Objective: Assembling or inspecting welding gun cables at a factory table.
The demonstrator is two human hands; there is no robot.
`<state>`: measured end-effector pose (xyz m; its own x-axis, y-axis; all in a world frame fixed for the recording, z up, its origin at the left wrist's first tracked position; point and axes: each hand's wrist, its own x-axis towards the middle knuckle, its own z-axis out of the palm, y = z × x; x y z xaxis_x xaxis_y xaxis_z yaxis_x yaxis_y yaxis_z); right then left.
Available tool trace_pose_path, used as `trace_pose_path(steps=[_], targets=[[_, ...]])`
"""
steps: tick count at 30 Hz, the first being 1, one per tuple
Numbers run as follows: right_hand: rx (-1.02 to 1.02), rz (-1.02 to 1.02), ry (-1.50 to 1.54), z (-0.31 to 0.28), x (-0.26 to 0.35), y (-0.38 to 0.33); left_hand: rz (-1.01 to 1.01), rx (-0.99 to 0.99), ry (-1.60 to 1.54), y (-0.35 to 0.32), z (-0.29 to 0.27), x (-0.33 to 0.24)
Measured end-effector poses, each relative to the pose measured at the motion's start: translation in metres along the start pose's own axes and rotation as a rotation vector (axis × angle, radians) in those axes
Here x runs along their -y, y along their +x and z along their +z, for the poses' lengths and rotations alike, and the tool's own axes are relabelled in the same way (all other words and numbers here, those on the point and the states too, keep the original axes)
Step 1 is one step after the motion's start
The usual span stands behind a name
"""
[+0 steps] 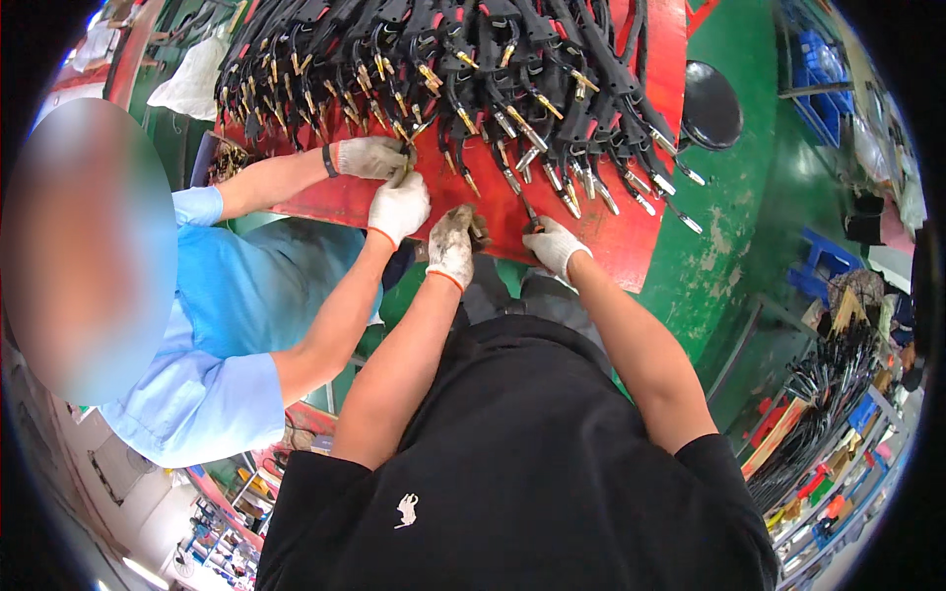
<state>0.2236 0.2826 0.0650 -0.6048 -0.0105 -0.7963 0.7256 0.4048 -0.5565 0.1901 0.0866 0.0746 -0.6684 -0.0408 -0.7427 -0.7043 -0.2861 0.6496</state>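
Observation:
Many black welding torches [552, 59] lie side by side on a red table, their curved necks toward me. Some necks end in brass-coloured tips, others in silver nozzles [567, 202]. My right hand [555, 244], in a white knit glove, is closed round the dark end of a slim piece by the table's near edge. In a glove stained dark at the fingers, my left hand [453, 246] is curled just left of it; what it holds, if anything, I cannot make out. The two hands are apart.
At my left a person in a light blue shirt [212, 364] works with gloved hands [398, 207] at a torch tip. Small brass parts [229, 158] lie at the table's left edge. A round black stool [711, 106] stands right of the red table [631, 246]. Shelving holds black cables [818, 424].

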Motion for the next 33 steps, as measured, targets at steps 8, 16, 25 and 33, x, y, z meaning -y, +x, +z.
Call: trace_pose_path(steps=[8,16,25,33], targets=[[0.007,-0.037,0.064,-0.001,-0.008,0.017,-0.026,0.03,0.104,0.0,-0.008,0.003],[0.091,0.094,0.04,-0.011,0.008,0.001,-0.036,0.073,0.111,0.006,-0.001,-0.003],[0.082,0.076,-0.017,-0.014,0.019,-0.009,-0.033,0.057,0.156,0.011,0.006,-0.003],[-0.073,-0.087,-0.22,-0.005,0.013,-0.004,-0.037,0.091,0.244,0.011,0.009,-0.003]])
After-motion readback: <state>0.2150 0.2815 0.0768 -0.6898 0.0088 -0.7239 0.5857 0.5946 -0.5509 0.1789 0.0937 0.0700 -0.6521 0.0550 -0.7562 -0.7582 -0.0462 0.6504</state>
